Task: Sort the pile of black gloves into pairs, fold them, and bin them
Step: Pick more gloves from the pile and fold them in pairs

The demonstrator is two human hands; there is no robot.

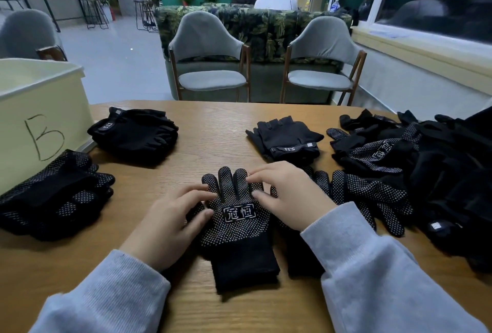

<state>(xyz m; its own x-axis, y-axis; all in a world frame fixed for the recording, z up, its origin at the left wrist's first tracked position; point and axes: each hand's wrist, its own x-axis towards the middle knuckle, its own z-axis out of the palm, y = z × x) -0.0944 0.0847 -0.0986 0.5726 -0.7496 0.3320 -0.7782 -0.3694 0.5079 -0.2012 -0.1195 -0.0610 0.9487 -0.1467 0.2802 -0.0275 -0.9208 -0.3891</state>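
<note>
A black dotted glove (237, 229) with a white logo lies flat on the wooden table (213, 125), fingers pointing away from me. My left hand (170, 223) rests on its left edge, fingertips touching the palm area. My right hand (287, 194) presses on its right fingers with fingertips bent down. Another dotted glove (372, 197) lies just right of it. A loose pile of black gloves (431, 173) fills the table's right side. Fingerless gloves (287, 138) lie beyond my right hand.
A pale yellow bin (40, 109) marked "B" stands at the left. A stack of fingerless gloves (135, 133) and a stack of dotted gloves (53, 194) lie near it. Two grey chairs (210, 58) stand behind the table. A person sits far back.
</note>
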